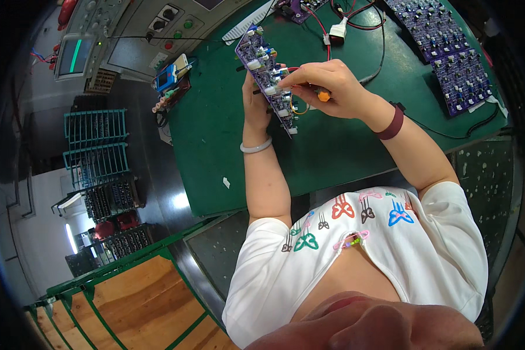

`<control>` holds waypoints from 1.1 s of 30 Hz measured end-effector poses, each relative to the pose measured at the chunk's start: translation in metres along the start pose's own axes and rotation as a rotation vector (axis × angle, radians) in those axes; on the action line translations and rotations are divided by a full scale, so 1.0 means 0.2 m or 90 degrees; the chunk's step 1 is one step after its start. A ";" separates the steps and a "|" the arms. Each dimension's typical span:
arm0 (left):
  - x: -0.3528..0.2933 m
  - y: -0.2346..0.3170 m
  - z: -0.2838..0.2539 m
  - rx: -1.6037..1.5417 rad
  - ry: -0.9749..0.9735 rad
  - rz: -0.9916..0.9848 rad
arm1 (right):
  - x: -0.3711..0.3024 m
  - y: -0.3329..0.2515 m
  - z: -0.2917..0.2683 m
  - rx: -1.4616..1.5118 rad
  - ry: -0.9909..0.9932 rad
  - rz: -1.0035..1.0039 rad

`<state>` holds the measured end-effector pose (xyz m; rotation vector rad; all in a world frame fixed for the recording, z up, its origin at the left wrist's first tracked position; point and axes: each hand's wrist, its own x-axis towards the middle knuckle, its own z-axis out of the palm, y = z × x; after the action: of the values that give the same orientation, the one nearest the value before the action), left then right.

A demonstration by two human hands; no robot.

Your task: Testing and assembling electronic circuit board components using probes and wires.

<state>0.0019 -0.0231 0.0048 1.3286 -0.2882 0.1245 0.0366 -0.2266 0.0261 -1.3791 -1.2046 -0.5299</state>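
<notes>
The bare left hand is raised on an upright left forearm, fingers partly hidden; the bare right hand reaches leftward, fingers bent, right forearm slanting.

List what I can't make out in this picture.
All in the head view:
- Left hand: partly hidden behind the held circuit board.
- Orange piece in the right hand: its far end is hidden by the fingers.
- Purple board at the top: cut off by the picture's edge.
- Teal racks: contents too small to identify.
</notes>
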 end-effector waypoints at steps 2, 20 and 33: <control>0.00 0.00 0.00 0.014 -0.005 0.008 | 0.00 0.00 -0.01 0.003 -0.005 0.000; 0.00 0.00 0.02 0.049 -0.012 0.012 | 0.01 -0.01 -0.02 0.039 -0.006 0.009; 0.00 0.00 0.01 0.050 -0.017 -0.005 | 0.02 -0.02 -0.03 0.057 0.002 0.017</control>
<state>0.0014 -0.0251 0.0043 1.4094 -0.3038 0.1126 0.0354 -0.2313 0.0324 -1.3160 -1.1910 -0.4539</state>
